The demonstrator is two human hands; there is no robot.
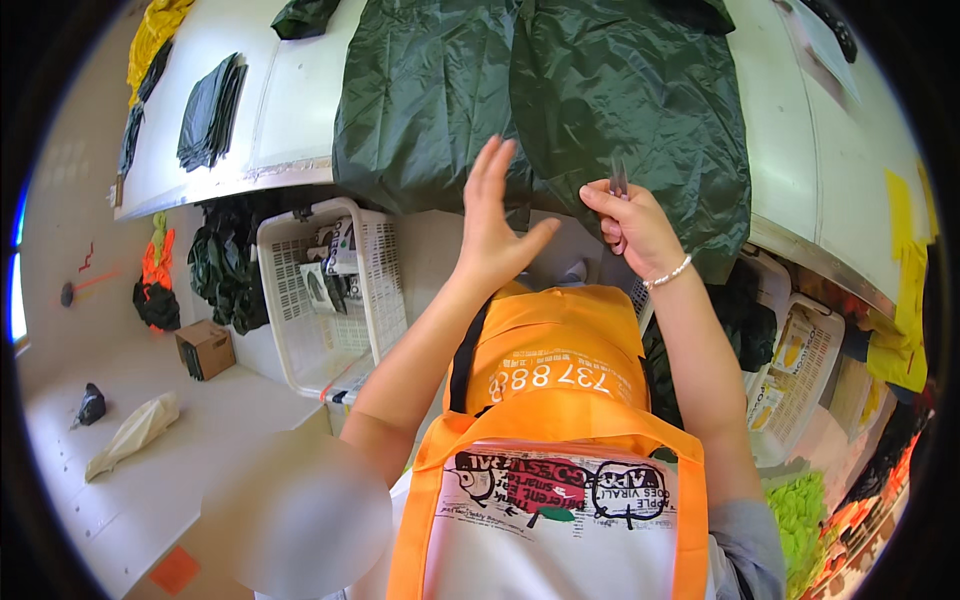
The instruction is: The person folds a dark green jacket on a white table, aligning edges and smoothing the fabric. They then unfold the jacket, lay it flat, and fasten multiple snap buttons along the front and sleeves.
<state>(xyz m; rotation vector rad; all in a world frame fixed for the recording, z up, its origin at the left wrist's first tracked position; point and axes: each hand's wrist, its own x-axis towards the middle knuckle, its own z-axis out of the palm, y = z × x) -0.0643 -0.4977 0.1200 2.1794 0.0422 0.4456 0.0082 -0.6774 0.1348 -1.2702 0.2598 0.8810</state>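
A dark green, shiny piece of clothing or sheeting lies spread over the white table, and its lower part hangs over the front edge. My right hand is closed around a pair of small thread snips, whose narrow tips point away from me over the green fabric. To the left, my left hand is raised in front of the fabric's near edge, with its fingers stretched out, thumb apart, and nothing held. I cannot tell whether it touches the fabric. An orange apron covers my front.
Left on the table lies a stack of folded dark sheets. A white plastic basket with packages stands below the edge, beside a cardboard box. Under the right side is another white basket; yellow fabric hangs at far right.
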